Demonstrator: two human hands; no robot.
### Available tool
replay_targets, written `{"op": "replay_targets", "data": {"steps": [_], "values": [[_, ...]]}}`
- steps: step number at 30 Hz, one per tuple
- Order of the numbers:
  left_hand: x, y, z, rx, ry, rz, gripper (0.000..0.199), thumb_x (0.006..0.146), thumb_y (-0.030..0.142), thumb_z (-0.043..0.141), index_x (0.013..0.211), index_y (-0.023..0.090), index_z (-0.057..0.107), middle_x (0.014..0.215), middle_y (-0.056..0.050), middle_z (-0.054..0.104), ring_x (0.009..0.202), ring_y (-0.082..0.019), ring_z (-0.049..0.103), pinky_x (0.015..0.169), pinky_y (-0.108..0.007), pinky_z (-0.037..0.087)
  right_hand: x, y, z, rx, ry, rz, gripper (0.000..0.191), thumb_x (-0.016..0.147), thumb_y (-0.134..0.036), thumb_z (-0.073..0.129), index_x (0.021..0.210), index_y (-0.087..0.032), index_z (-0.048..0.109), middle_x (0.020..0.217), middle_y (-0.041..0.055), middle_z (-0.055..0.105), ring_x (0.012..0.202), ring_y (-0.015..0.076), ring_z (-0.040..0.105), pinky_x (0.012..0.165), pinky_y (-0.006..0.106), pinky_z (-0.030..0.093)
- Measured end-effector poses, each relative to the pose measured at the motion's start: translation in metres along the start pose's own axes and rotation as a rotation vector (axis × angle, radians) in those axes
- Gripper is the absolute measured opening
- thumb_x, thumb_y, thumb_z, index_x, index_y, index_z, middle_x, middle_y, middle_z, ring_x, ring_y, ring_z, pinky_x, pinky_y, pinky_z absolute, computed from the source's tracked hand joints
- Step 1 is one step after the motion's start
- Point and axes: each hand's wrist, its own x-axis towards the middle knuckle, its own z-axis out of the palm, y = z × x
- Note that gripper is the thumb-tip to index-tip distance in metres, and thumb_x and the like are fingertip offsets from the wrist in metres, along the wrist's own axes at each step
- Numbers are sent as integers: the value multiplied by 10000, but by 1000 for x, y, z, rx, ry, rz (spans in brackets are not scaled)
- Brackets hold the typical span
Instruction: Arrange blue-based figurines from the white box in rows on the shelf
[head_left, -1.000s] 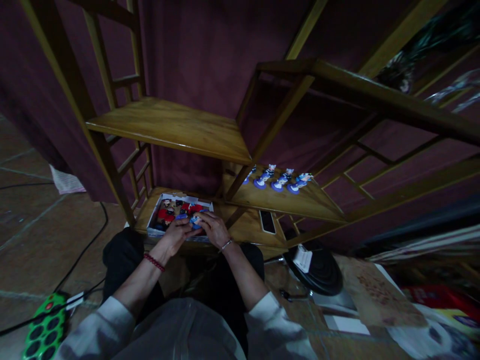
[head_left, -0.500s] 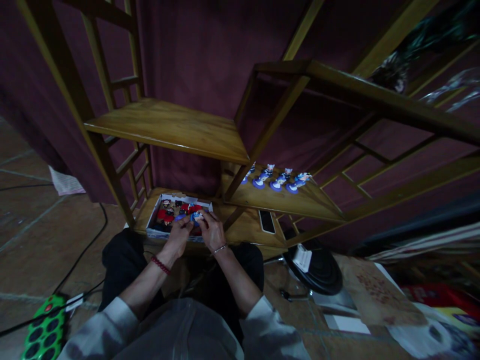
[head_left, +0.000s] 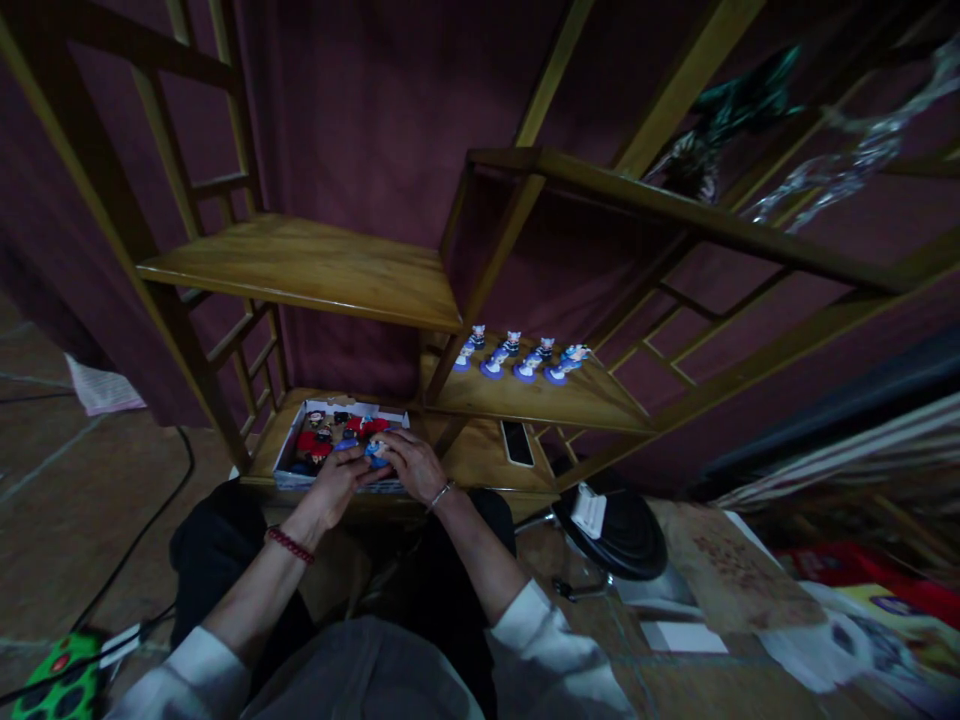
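Between my two hands, over the near edge of a white cardboard box [head_left: 283, 463], is a small blue-and-white figurine [head_left: 376, 453]. My left hand [head_left: 341, 480], with a red bead bracelet at the wrist, closes on its left and lower side. From the right, the fingers of my right hand [head_left: 414, 464] curl over the same figurine; a thin bracelet circles that wrist. Red and dark figurines [head_left: 315, 445] lie in the box, partly hidden by my hands. Which fingers bear the figurine's weight I cannot tell.
Several purple-based figurines [head_left: 527, 365] stand on the wooden shelf [head_left: 600, 405] to the right. A phone [head_left: 517, 443] lies on the lowest board. A black round stool [head_left: 622, 530] stands at right, a green power strip [head_left: 64, 675] at lower left. Shelf posts rise around my hands.
My view has shifted right, so the shelf and box appear further left. Both hands stay on the blue-and-white figurine at the box's near edge.
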Motion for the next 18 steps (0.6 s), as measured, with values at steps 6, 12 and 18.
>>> {"op": "replay_targets", "data": {"steps": [6,12,18], "values": [[-4,-6,5,-26,52,10,116,688,-20,564,698,80,621,788,-87,674,735,-170,650,781,-359,533,-12,-7,-2,64,82,118,470,815,-214,515,1270,-280,416,1193,31,553,1085,162,510,938,321,404],[-17,-14,20,-110,163,64,131,690,-24,560,645,92,598,736,-56,671,705,-141,642,791,-357,528,-30,5,1,245,205,233,397,800,-266,534,1194,-259,497,1091,27,621,983,158,583,873,304,460],[-29,-34,32,-106,114,89,82,704,24,571,715,93,614,760,-57,668,724,-147,637,781,-350,525,-51,9,-11,337,170,306,392,770,-293,570,1157,-243,531,1042,12,645,938,158,602,855,303,472]]}}
